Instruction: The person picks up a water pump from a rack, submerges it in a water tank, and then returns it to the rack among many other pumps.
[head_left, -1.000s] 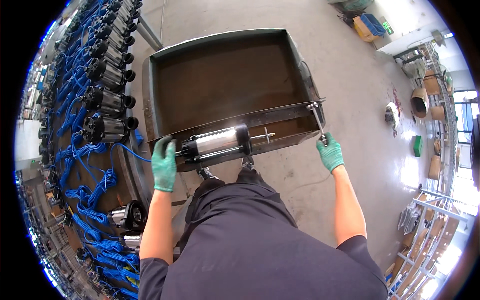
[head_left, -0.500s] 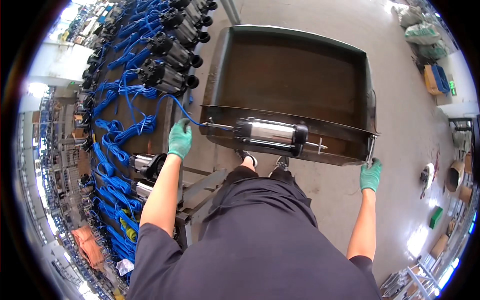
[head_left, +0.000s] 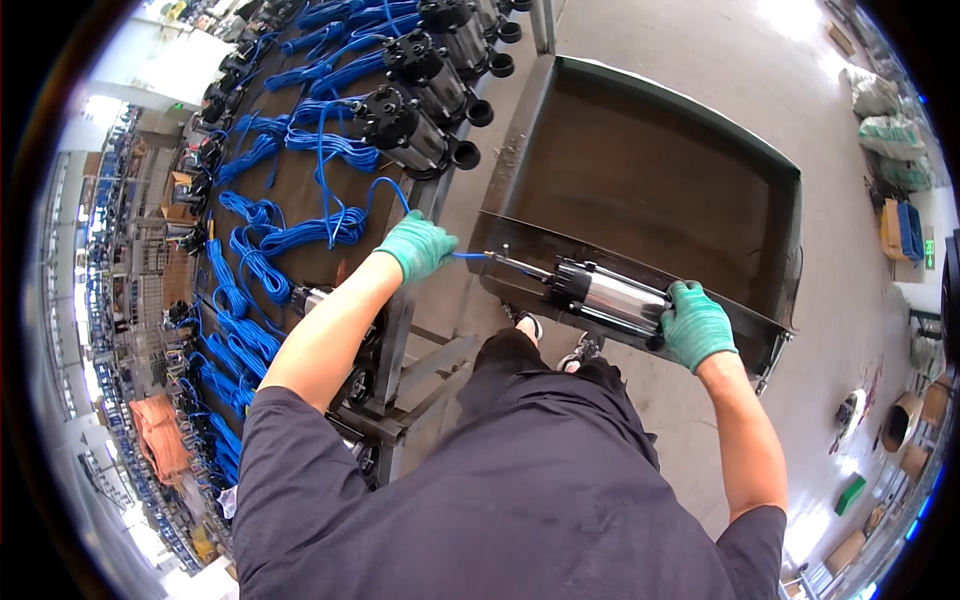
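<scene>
A silver motor (head_left: 622, 297) with black ends lies tilted along the near side of a metal trough, a thin rod extending from its left end. My right hand (head_left: 697, 325), in a green glove, wraps round the motor's right end and hides part of it. A blue cable (head_left: 467, 255) runs from the rod's tip to my gloved left hand (head_left: 418, 245), whose fingers are closed around it. Beyond that hand the cable arches up and joins the coiled blue cable (head_left: 340, 228) on the bench at left.
The metal trough (head_left: 680, 78) stands before me, its far compartment brown inside. Several silver pumps with black tops (head_left: 408, 130) line the left bench (head_left: 285, 185) among blue coils. A steel frame (head_left: 430, 375) juts out beside my legs. Sacks (head_left: 890, 138) lie at the far right.
My right hand has left the trough's right corner and gripped the motor's right end. My left hand has moved right and closed on the blue cable. The view has shifted and turned.
</scene>
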